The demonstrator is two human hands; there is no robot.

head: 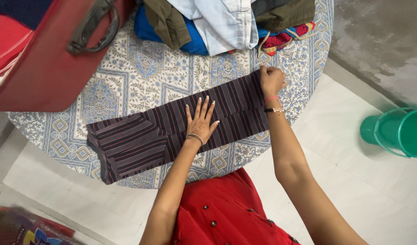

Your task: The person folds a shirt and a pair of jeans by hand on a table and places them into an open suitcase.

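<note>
Head view, looking down on a round bench (126,68) covered by a blue-and-cream patterned cloth. A dark striped garment (154,131), folded into a long narrow band, lies across the near half of the bench; its long axis runs from lower left, where the wider end sits, up to the right toward the bench edge. The left hand (200,119) rests flat on the garment about midway along its length, fingers (198,103) spread and extended, pressing down rather than gripping. The right hand (271,80) sits at the band's far right end, fingers curled closed on the upper corner of the cloth there. The right hand is thus the nearer to that end, while the wide left end lies well apart from both hands. Behind the garment, a pile of clothes (217,22) occupies the far side of the bench; a red suitcase (49,68) lies at upper left. A green bucket (399,131) stands on the floor at right.
</note>
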